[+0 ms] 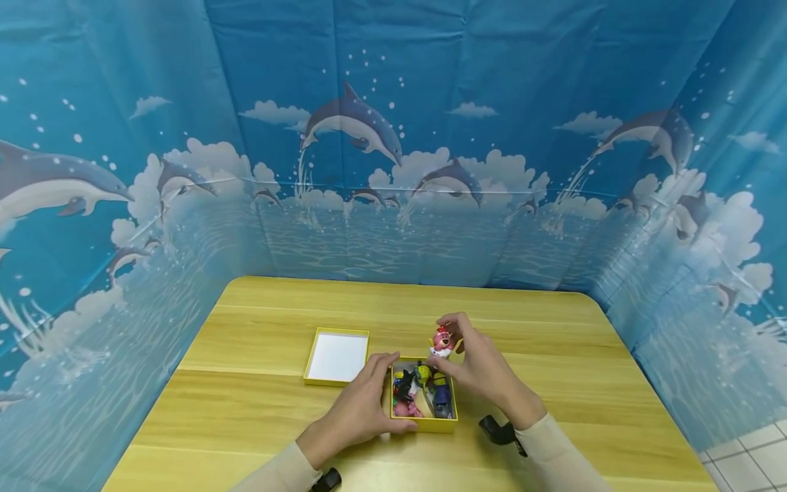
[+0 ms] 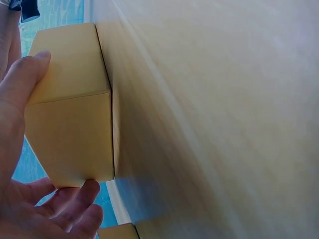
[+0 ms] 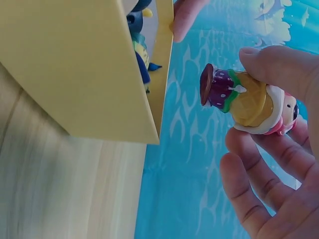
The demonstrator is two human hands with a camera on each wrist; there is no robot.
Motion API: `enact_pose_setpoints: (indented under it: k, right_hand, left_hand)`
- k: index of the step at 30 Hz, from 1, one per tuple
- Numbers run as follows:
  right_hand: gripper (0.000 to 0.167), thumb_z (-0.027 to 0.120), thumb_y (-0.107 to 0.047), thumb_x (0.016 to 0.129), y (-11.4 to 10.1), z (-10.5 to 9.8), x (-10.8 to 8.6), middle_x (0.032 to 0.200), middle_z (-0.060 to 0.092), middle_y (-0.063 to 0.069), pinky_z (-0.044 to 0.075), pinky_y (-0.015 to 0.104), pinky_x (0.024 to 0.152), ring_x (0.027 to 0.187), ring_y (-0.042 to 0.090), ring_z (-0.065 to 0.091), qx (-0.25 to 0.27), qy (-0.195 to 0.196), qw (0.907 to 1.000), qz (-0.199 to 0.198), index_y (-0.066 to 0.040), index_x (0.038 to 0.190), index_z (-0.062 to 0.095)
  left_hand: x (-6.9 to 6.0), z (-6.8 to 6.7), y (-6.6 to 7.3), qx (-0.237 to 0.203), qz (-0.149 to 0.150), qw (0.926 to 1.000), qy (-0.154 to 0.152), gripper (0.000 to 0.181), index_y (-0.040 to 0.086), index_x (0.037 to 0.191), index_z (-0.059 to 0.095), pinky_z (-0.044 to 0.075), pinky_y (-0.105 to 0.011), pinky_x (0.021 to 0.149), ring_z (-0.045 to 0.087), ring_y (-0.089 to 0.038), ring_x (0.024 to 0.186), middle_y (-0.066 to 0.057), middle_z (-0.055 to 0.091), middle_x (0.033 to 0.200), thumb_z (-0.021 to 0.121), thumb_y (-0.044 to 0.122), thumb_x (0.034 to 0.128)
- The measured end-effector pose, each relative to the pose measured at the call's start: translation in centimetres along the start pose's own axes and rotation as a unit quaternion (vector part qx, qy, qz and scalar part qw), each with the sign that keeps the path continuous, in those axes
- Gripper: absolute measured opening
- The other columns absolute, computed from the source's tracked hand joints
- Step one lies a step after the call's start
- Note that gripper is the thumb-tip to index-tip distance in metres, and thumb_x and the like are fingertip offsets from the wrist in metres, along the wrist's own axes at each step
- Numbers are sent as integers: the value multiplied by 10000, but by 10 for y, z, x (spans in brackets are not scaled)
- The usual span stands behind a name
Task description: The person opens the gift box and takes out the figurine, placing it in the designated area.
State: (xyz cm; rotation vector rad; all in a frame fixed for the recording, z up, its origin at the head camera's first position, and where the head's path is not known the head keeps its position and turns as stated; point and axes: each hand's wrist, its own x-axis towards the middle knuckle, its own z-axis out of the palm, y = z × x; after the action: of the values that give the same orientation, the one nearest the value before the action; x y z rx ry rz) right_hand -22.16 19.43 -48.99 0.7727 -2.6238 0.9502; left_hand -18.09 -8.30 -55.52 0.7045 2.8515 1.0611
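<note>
My right hand [image 1: 486, 369] holds a small toy figurine [image 1: 442, 342] above the box's back right corner. It has a pink bear head and a white collar. In the right wrist view the figurine [image 3: 251, 102] lies sideways between thumb and fingers, showing a yellow waffle-patterned body and a purple base. My left hand [image 1: 363, 403] grips the open yellow box [image 1: 430, 425], thumb on its front wall and fingers at the left and back. Several toy figures fill this box, among them a dark blue one [image 1: 441, 395] and a black one [image 1: 403, 386].
A shallow yellow lid [image 1: 337, 357] with a white inside lies left of the box on the wooden table [image 1: 246, 342]. Behind the table hangs a blue dolphin-print curtain [image 1: 393, 232]. Black straps with devices sit at both wrists.
</note>
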Motion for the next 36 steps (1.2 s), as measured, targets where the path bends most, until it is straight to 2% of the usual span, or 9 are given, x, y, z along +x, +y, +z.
enact_pose_setpoints:
  k: [5,9,12,19,28,36]
  right_hand:
    - [802,1002,-211,956,6,-5,2,1181,805,10,657,334,837,928,84,707,-60,131,9999,-26,-119,1614,552]
    - [819,997,-201,960,12,-7,4,1148,804,9,682,399,820,910,119,724,-73,239,9996,-92,-154,1658,570]
    - [770,988,-198,969,17,-7,5,1171,806,18,685,405,812,922,127,731,-77,296,9995,-76,-168,1636,605]
    - [677,982,-161,970,33,-6,7,1220,808,59,652,289,783,949,133,737,-106,411,9991,79,-101,1557,649]
    - [592,967,-146,983,56,0,12,1177,782,76,658,348,767,961,173,730,-152,424,9983,383,-79,1470,639]
    - [574,972,-167,980,72,10,16,1158,768,70,594,298,770,919,158,693,-307,262,9964,752,-87,1431,624]
  left_hand:
    - [0,0,0,7,67,10000,50,1313,111,1791,398,618,-551,1209,669,-331,1490,-108,520,1731,1014,723,807]
    - [0,0,0,5,63,10000,36,1318,110,1795,392,614,-558,1214,661,-339,1503,-114,512,1738,1012,724,808]
    - [0,0,-1,-8,47,10000,39,1314,114,1797,391,607,-556,1226,654,-338,1513,-114,509,1741,1017,714,809]
    - [0,0,0,-16,41,10000,66,1319,109,1794,392,599,-553,1239,653,-339,1514,-112,509,1741,1027,701,802]
    - [1,2,-1,-77,53,9999,93,1305,111,1791,400,596,-538,1244,647,-318,1516,-102,519,1728,1026,695,807]
    - [1,3,-3,16,133,9998,113,1302,114,1795,389,611,-528,1227,658,-318,1500,-103,520,1723,1015,705,818]
